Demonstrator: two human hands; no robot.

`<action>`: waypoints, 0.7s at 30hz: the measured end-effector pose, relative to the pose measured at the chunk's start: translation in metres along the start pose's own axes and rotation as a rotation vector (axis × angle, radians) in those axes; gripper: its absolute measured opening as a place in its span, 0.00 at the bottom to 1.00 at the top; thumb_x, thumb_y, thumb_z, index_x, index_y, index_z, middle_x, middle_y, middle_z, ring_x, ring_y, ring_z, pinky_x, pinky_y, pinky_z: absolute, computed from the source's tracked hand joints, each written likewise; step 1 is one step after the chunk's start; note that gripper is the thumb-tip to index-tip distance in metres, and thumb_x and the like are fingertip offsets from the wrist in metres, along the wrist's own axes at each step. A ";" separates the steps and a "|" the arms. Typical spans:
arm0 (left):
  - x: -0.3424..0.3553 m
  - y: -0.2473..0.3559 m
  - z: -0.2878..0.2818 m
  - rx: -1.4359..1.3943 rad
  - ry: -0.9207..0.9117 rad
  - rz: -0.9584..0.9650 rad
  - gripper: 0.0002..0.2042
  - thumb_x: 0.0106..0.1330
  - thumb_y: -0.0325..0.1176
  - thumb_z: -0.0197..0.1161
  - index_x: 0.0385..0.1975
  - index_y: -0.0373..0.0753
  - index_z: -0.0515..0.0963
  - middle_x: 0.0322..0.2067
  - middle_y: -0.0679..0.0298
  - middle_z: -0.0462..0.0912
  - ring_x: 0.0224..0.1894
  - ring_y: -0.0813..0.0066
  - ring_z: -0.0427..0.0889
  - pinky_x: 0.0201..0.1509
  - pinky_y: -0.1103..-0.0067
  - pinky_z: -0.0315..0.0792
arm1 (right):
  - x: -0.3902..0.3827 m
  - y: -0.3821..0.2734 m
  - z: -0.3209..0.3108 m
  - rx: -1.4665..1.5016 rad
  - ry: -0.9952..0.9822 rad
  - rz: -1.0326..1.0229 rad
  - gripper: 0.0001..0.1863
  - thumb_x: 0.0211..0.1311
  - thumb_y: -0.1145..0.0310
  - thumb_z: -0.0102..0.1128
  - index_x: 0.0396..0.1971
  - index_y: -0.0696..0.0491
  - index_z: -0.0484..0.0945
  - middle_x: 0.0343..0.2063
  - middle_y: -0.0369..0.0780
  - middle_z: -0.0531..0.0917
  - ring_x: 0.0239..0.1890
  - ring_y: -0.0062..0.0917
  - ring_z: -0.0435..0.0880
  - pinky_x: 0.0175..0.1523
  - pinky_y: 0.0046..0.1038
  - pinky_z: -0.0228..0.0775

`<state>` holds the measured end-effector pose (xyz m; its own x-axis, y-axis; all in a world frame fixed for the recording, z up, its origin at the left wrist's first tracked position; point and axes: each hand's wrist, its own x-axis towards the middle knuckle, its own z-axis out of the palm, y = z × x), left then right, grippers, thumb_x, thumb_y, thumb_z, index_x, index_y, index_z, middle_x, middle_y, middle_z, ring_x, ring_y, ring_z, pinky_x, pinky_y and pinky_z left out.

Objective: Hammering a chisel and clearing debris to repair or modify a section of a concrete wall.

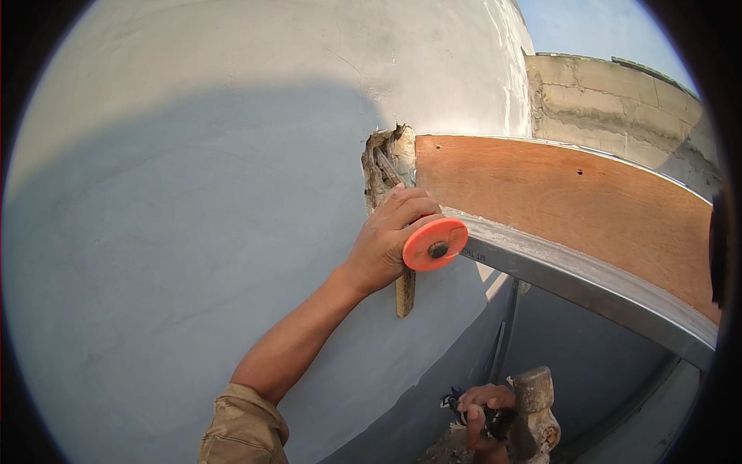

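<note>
My left hand (386, 240) is wrapped round a chisel with a round orange hand guard (421, 249). The chisel's metal shank (388, 167) slants up into a rough broken hole (379, 182) in the grey plastered wall. The dark striking end faces toward me. Just below this hand, a short wooden strip (405, 295) hangs against the wall. Low in the picture, my right hand (485, 410) is closed beside a worn, mortar-crusted club hammer (533, 410). Its fingers curl round a dark part, seemingly the handle, mostly hidden.
A reddish-brown plywood board (556, 189) runs right from the hole. Beneath it lies a grey metal channel (587, 288) with dusty mortar along its top. A thin dark upright (504, 332) stands under the channel. A block wall (610, 100) rises at the far right.
</note>
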<state>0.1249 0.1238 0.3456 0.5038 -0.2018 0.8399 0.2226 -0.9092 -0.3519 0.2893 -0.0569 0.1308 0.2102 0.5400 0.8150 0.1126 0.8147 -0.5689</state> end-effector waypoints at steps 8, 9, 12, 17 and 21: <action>-0.001 0.003 0.000 0.080 -0.034 0.040 0.18 0.49 0.27 0.71 0.41 0.41 0.78 0.43 0.66 0.76 0.52 0.65 0.75 0.64 0.59 0.65 | 0.021 -0.016 0.008 0.026 0.030 -0.383 0.13 0.63 0.76 0.51 0.38 0.51 0.56 0.27 0.40 0.69 0.26 0.27 0.76 0.39 0.37 0.76; -0.001 0.003 0.000 0.090 -0.058 0.026 0.18 0.49 0.27 0.71 0.41 0.42 0.78 0.43 0.67 0.76 0.52 0.65 0.75 0.64 0.59 0.64 | 0.022 -0.016 0.009 0.036 0.031 -0.397 0.12 0.63 0.76 0.51 0.39 0.51 0.57 0.27 0.40 0.69 0.26 0.27 0.76 0.39 0.37 0.76; -0.001 0.003 -0.001 0.066 -0.039 0.036 0.17 0.49 0.28 0.72 0.41 0.41 0.78 0.43 0.67 0.76 0.52 0.65 0.75 0.64 0.59 0.64 | 0.027 -0.011 0.013 0.063 0.054 -0.494 0.12 0.63 0.75 0.52 0.40 0.51 0.58 0.26 0.39 0.69 0.25 0.27 0.75 0.39 0.38 0.76; -0.001 0.003 -0.003 0.067 -0.073 0.033 0.18 0.49 0.28 0.72 0.42 0.42 0.78 0.44 0.67 0.76 0.53 0.66 0.74 0.65 0.58 0.63 | 0.032 -0.003 0.014 0.135 0.054 -0.601 0.15 0.58 0.78 0.55 0.41 0.52 0.61 0.25 0.39 0.72 0.24 0.27 0.77 0.39 0.39 0.77; 0.000 0.004 -0.002 0.087 -0.110 0.011 0.18 0.49 0.28 0.71 0.42 0.44 0.77 0.44 0.68 0.76 0.53 0.66 0.74 0.65 0.58 0.63 | 0.038 -0.011 0.019 0.133 0.099 -0.643 0.18 0.54 0.80 0.58 0.42 0.53 0.64 0.25 0.39 0.74 0.23 0.28 0.79 0.39 0.41 0.78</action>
<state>0.1246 0.1196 0.3450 0.5936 -0.1658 0.7875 0.2861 -0.8712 -0.3991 0.2777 -0.0415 0.1696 0.2304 -0.0790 0.9699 0.1262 0.9907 0.0507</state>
